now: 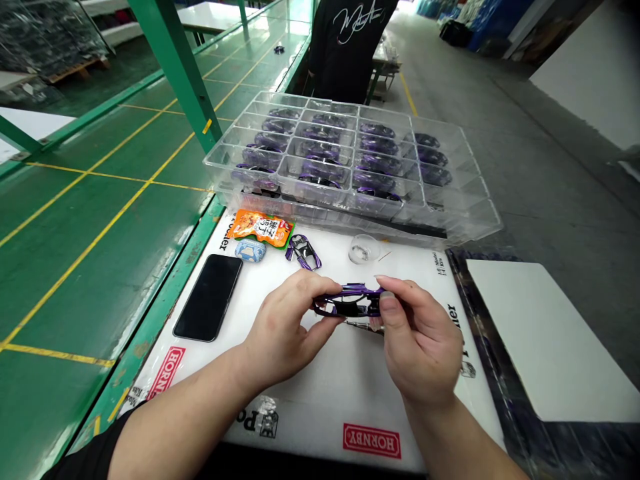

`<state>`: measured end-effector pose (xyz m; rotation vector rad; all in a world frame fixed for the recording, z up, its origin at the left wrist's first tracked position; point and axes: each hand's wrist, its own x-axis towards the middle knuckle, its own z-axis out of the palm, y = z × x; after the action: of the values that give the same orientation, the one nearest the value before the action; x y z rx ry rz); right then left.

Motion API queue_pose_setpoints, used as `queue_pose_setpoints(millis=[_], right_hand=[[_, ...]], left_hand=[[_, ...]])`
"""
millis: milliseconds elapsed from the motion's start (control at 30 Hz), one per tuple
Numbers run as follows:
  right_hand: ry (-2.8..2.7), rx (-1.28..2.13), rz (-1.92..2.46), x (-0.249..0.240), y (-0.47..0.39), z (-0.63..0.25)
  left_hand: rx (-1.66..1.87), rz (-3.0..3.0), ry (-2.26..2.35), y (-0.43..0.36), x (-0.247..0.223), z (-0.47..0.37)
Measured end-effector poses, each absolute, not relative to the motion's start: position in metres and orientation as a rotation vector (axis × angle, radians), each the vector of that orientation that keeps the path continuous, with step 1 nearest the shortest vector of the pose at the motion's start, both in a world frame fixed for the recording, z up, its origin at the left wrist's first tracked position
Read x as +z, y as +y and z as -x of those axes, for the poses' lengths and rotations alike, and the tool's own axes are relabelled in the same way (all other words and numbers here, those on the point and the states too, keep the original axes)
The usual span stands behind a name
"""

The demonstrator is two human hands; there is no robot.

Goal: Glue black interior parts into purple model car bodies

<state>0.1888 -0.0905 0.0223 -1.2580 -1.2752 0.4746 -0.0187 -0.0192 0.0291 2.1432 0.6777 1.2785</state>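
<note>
Purple model-car shell [350,307] stretches lengthwise between my left hand [287,317] and right hand [423,340], each pinching one end; whether my right also holds the slim tool [364,327] below, above the white worktop [325,383], I cannot tell.

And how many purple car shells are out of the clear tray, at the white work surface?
2. One car shell is held between the left hand and right hand; the other shell lies near the orange packet. No others show there.
</note>
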Motion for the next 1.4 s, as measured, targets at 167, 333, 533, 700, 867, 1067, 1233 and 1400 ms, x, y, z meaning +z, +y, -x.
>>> queue_pose_setpoints(millis=[167, 333, 533, 700, 867, 1067, 1233, 1400], right_hand=[[-1.274, 0.482, 1.249, 0.0214, -0.0904, -0.1890], [-1.274, 0.490, 1.261, 0.0210, -0.0902, -0.1886], [-1.260, 0.515, 1.240, 0.0215, -0.0890, -0.1888], [-1.240, 0.533, 1.246, 0.0205, -0.0890, -0.1882], [-1.223, 0.541, 1.254, 0.0197, -0.0894, -0.1882], [-1.201, 0.563, 1.254, 0.0174, -0.0898, -0.1894], [-1.203, 0.575, 1.244, 0.0153, -0.0890, -0.1902], [-1.184, 0.605, 1.238, 0.0158, -0.0879, -0.1896]], left_hand=[[1.283, -2.164, 0.678, -0.0187, 0.0285, 0.0195], [1.300, -2.167, 0.656, -0.0177, 0.0267, 0.0196], [1.306, -2.152, 0.634, -0.0174, 0.0269, 0.0197], [1.313, -2.137, 0.627, -0.0171, 0.0289, 0.0206], [1.323, -2.146, 0.620, -0.0180, 0.0299, 0.0209], [1.331, -2.152, 0.623, -0.0174, 0.0302, 0.0218], [1.319, -2.160, 0.622, -0.0165, 0.0307, 0.0228], [1.312, -2.173, 0.637, -0.0171, 0.0312, 0.0240]])
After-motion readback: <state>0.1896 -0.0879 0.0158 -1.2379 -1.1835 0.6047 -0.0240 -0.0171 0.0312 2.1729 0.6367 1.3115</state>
